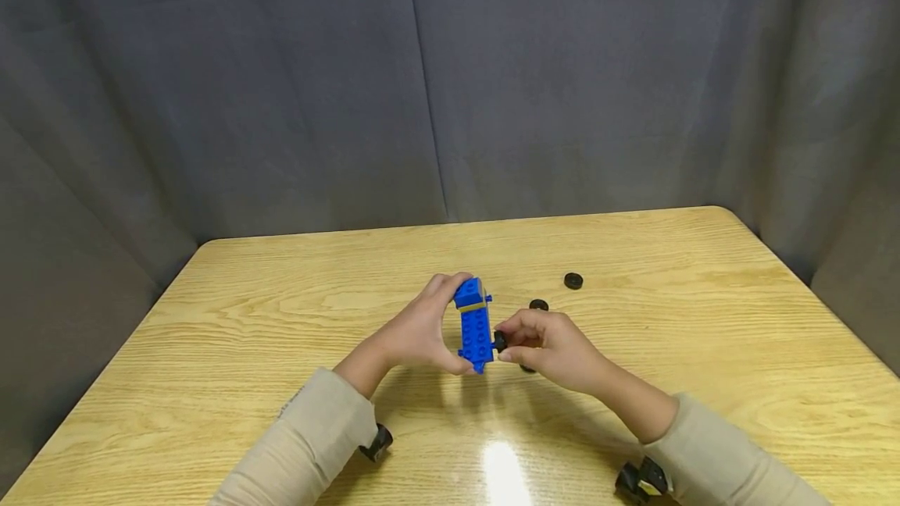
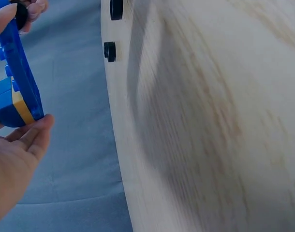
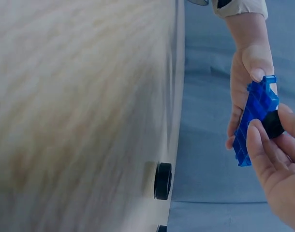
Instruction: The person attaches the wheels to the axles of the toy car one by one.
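Right hand [image 1: 562,350] fingers pinch a black wheel [image 1: 501,341] at one side of the blue toy car [image 1: 476,334]; left hand [image 1: 418,334] fingers grip car by its ends, above bench [image 1: 281,295]; I'd keep wheel square, brace car, push straight; loose wheels [image 1: 573,280] on bench

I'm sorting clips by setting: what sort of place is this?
Probably an indoor recording booth: grey curtains hang behind the wooden table and on both sides of it, and the person wears black wrist cameras. What lies beyond the curtains is hidden.
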A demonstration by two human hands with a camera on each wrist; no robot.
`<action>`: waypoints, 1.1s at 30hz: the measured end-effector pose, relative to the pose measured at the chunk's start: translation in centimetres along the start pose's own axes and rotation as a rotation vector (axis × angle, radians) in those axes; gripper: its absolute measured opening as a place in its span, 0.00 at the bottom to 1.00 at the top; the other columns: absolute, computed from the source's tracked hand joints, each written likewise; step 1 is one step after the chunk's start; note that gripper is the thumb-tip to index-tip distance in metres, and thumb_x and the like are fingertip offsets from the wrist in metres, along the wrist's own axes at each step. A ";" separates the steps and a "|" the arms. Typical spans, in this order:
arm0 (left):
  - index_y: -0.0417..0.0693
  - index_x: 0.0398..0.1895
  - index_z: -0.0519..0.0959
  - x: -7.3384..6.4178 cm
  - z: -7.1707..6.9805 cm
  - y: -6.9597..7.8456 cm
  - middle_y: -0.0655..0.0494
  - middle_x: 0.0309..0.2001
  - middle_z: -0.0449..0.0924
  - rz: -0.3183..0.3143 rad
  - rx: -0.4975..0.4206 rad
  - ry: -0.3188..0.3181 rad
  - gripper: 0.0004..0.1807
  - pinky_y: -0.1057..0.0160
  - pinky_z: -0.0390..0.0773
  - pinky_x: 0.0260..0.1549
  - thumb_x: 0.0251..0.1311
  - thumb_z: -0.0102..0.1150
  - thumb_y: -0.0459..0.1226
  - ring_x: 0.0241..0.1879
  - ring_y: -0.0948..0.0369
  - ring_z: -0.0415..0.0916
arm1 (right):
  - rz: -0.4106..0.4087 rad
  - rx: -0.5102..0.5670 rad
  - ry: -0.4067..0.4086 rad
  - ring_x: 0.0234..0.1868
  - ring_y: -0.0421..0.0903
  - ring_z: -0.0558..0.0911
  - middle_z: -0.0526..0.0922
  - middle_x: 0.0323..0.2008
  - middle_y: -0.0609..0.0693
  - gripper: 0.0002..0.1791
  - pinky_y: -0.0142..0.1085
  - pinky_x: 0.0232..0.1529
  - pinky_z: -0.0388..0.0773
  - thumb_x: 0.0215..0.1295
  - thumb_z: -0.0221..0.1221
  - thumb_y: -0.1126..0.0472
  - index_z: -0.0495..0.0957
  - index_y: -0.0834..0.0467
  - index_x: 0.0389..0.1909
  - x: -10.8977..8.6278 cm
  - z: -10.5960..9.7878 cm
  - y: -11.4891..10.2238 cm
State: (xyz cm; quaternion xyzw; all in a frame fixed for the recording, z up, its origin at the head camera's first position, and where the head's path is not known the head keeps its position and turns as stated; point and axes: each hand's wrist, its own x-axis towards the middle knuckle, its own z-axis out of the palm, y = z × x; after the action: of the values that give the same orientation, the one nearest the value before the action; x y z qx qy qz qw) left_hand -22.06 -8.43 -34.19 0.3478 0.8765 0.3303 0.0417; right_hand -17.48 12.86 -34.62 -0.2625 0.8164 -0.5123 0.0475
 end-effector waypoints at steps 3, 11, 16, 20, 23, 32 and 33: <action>0.52 0.63 0.51 0.1 0.1 -0.1 0.54 0.50 0.57 0.005 0.006 0.012 0.57 0.58 0.66 0.46 0.23 0.73 0.48 0.48 0.60 0.61 | -0.012 -0.003 0.019 0.31 0.43 0.79 0.79 0.31 0.53 0.13 0.32 0.27 0.74 0.52 0.58 0.67 0.74 0.69 0.39 0.0 0.2 0.0; 0.51 0.62 0.53 0.0 0.3 -0.2 0.56 0.47 0.58 -0.013 0.005 0.038 0.58 0.59 0.66 0.44 0.21 0.73 0.49 0.45 0.62 0.61 | -0.062 -0.025 0.052 0.30 0.44 0.79 0.79 0.31 0.56 0.12 0.31 0.25 0.74 0.50 0.58 0.71 0.75 0.71 0.37 -0.1 0.6 -0.2; 0.51 0.63 0.53 -0.2 0.6 -0.2 0.57 0.46 0.59 -0.023 0.006 0.063 0.59 0.60 0.67 0.43 0.19 0.73 0.50 0.43 0.61 0.62 | -0.094 -0.056 0.055 0.31 0.44 0.79 0.78 0.32 0.56 0.11 0.29 0.30 0.74 0.49 0.59 0.72 0.75 0.71 0.36 -0.1 0.8 -0.2; 0.50 0.63 0.54 -0.3 0.8 0.0 0.57 0.46 0.60 -0.020 0.026 0.087 0.60 0.60 0.67 0.42 0.18 0.73 0.51 0.43 0.58 0.63 | -0.113 -0.070 0.054 0.31 0.44 0.79 0.78 0.34 0.57 0.11 0.28 0.32 0.74 0.48 0.59 0.72 0.75 0.70 0.35 -0.3 0.8 -0.2; 0.50 0.62 0.55 -0.4 0.8 0.1 0.57 0.46 0.60 -0.015 0.041 0.110 0.60 0.60 0.68 0.42 0.17 0.74 0.51 0.43 0.57 0.64 | -0.115 -0.059 0.049 0.31 0.45 0.79 0.78 0.34 0.57 0.11 0.28 0.31 0.74 0.48 0.59 0.73 0.75 0.71 0.35 -0.3 0.8 -0.3; 0.50 0.62 0.55 -0.5 0.4 0.6 0.55 0.46 0.61 -0.005 0.045 0.132 0.59 0.58 0.68 0.40 0.17 0.73 0.50 0.43 0.55 0.65 | -0.081 -0.063 0.056 0.27 0.41 0.78 0.79 0.31 0.56 0.11 0.31 0.20 0.72 0.49 0.59 0.73 0.75 0.70 0.36 -0.2 0.6 -0.4; 0.50 0.62 0.56 -0.5 0.4 0.6 0.55 0.46 0.61 -0.005 0.044 0.133 0.59 0.58 0.68 0.40 0.17 0.73 0.50 0.43 0.55 0.65 | -0.076 -0.064 0.058 0.27 0.41 0.78 0.79 0.31 0.55 0.11 0.31 0.20 0.72 0.49 0.59 0.73 0.75 0.70 0.36 -0.2 0.6 -0.4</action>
State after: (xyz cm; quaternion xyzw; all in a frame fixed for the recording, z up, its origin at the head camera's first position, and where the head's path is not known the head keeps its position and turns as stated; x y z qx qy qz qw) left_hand -21.24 -8.19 -34.17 0.3237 0.8853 0.3330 -0.0233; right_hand -16.97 12.30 -34.59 -0.2796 0.8228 -0.4948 -0.0038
